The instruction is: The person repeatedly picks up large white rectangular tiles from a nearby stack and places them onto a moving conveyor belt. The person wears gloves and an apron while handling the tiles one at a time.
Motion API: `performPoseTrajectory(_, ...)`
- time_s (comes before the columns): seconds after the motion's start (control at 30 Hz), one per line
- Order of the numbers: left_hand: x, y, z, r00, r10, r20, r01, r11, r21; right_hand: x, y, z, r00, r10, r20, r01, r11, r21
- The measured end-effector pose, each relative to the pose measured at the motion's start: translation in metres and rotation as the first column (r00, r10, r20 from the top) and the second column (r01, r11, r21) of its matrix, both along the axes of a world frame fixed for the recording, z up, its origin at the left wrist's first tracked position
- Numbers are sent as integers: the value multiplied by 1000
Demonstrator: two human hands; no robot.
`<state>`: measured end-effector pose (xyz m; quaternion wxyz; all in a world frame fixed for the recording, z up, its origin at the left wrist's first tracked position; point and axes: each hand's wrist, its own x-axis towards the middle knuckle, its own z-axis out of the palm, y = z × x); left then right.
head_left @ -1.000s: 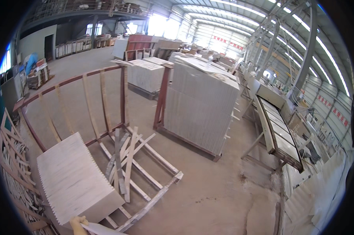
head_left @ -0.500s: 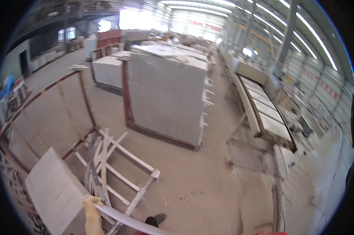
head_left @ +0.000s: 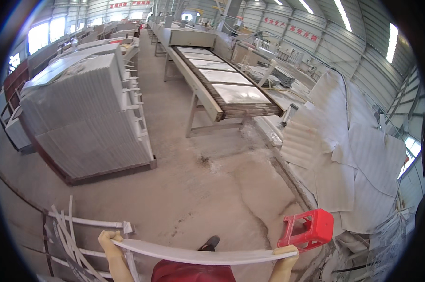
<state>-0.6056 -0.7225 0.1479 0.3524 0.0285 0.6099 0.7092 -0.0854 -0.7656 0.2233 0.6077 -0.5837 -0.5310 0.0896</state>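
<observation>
The left hand (head_left: 110, 238) and right hand (head_left: 287, 252) have a firm grip on both ends of a white slab (head_left: 198, 256) by the red clothes (head_left: 191, 273), seemingly carrying it, and moving it probably needs level hands.

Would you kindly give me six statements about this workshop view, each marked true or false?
1. The left hand and right hand hold one pale slab. True.
2. The pale slab stands on edge on the floor. False: it is held up between the hands.
3. A red stool appears just right of the right hand. True.
4. The left hand touches the red stool. False: it holds the pale slab.
5. A conveyor stands to the right of the slab stack. True.
6. The conveyor carries nothing. False: flat panels lie on it.
</observation>
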Motion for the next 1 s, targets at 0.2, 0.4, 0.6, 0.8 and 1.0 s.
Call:
performPoseTrajectory(0.2,67,106,5,999,-16,31,16,1000,3,60,84,-46,990,-91,-111,86,995,-46)
performPoseTrajectory(0.4,143,209,30,999,32,31,-32,999,-14,132,205,-45,952,-140,-272,103,984,-143)
performPoseTrajectory(0.6,214,296,64,998,60,-6,-60,997,-46,199,311,-51,932,-27,-361,8,998,-56)
performPoseTrajectory(0.8,240,388,32,996,-13,-91,11,1000,-26,236,417,-47,877,-74,-474,41,996,-80)
performPoseTrajectory(1.0,295,515,4,1000,-13,-28,13,1000,5,290,531,-42,881,-102,-462,40,989,-142)
